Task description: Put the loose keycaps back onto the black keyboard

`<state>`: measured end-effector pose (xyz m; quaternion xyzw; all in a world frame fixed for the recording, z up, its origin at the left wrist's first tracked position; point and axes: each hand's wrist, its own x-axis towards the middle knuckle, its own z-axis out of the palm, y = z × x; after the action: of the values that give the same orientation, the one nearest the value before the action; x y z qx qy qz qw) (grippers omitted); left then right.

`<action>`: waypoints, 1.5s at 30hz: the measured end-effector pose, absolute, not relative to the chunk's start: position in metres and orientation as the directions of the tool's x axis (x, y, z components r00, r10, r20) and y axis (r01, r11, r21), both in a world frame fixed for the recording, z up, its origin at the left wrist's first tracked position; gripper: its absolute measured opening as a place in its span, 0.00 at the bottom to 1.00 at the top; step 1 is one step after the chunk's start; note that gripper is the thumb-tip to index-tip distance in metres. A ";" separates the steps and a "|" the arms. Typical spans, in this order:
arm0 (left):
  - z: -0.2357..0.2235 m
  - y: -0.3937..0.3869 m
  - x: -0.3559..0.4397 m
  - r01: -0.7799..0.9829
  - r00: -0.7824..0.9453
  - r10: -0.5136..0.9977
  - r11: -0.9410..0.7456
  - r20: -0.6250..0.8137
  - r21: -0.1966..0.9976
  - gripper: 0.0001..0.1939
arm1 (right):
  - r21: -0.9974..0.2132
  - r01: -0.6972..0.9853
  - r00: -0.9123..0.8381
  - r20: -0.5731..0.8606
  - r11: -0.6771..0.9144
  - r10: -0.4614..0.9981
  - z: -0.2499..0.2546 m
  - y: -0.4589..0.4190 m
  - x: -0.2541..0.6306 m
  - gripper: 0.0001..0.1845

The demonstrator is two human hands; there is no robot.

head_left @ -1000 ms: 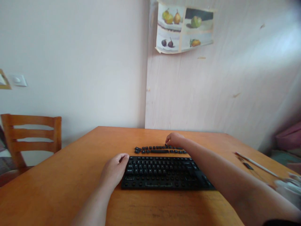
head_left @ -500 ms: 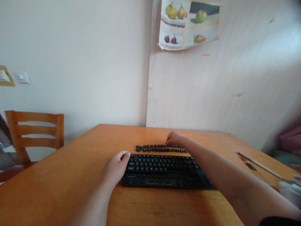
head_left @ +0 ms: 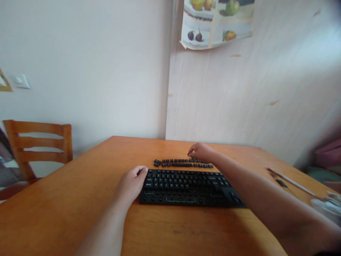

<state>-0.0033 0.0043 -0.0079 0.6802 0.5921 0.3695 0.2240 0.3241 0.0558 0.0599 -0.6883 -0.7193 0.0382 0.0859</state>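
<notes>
A black keyboard (head_left: 183, 203) lies flat on the wooden table, its upper rows fitted with keycaps and its lower rows showing bare key posts. My left hand (head_left: 132, 182) grips the keyboard's left edge, thumb near the top corner. Beyond the keyboard, my right hand (head_left: 201, 151) pinches a small black keycap (head_left: 188, 154) between thumb and fingertips, just above the loose keycaps (head_left: 179, 161). These lie in two rows, with a long space bar (head_left: 182, 164) in the nearer one. My right forearm covers the keyboard's right end.
On the table's right lie a long thin stick (head_left: 290, 182), a small black piece (head_left: 281, 183) and a whitish, plastic-looking bundle (head_left: 326, 209). A wooden chair (head_left: 39, 142) stands at the left. Behind the table rises a wall with a fruit painting (head_left: 197, 21).
My right hand has lifted slightly off the loose rows with the keycap in its fingers. My left hand stays on the keyboard's edge. The view has tilted down a little.
</notes>
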 end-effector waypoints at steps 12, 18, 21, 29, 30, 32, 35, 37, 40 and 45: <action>-0.010 0.007 -0.004 0.648 0.036 0.966 -0.216 0.254 0.730 0.22 | -0.175 0.950 -0.244 0.108 0.260 0.964 0.064 -0.079 0.295 0.11; -0.009 0.007 -0.003 0.650 0.049 0.964 -0.231 0.263 0.724 0.23 | -0.120 0.955 -0.261 0.106 0.273 0.960 0.050 -0.092 0.290 0.12; -0.010 0.007 -0.003 0.645 0.046 0.963 -0.231 0.264 0.729 0.23 | -0.097 0.956 -0.268 0.095 0.277 0.959 0.047 -0.091 0.289 0.12; -0.008 0.005 -0.002 0.633 0.040 0.964 -0.229 0.264 0.739 0.21 | -0.032 0.966 -0.255 0.088 0.258 0.963 0.049 -0.093 0.282 0.12; -0.008 0.005 -0.002 0.633 0.036 0.963 -0.228 0.266 0.740 0.21 | -0.020 0.965 -0.257 0.089 0.260 0.962 0.049 -0.093 0.281 0.12; -0.008 0.005 -0.002 0.630 0.033 0.963 -0.227 0.266 0.742 0.21 | 0.003 0.966 -0.258 0.090 0.259 0.962 0.049 -0.093 0.279 0.12; -0.008 0.005 -0.002 0.628 0.034 0.965 -0.224 0.261 0.745 0.22 | 0.034 0.970 -0.245 0.084 0.243 0.966 0.050 -0.094 0.276 0.12; -0.009 0.006 -0.002 0.630 0.032 0.965 -0.222 0.261 0.744 0.22 | 0.051 0.972 -0.233 0.071 0.230 0.970 0.050 -0.094 0.274 0.13; -0.010 0.007 -0.002 0.633 0.032 0.964 -0.223 0.263 0.741 0.22 | 0.071 0.972 -0.228 0.051 0.225 0.972 0.052 -0.094 0.273 0.14; -0.010 0.006 -0.003 0.628 0.034 0.962 -0.231 0.270 0.743 0.21 | 0.101 0.969 -0.230 0.042 0.225 0.972 0.054 -0.095 0.269 0.15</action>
<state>-0.0025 0.0061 -0.0102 0.6850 0.5804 0.3822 0.2187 0.2693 -0.0953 0.0541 -0.6203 -0.7824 -0.0530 -0.0148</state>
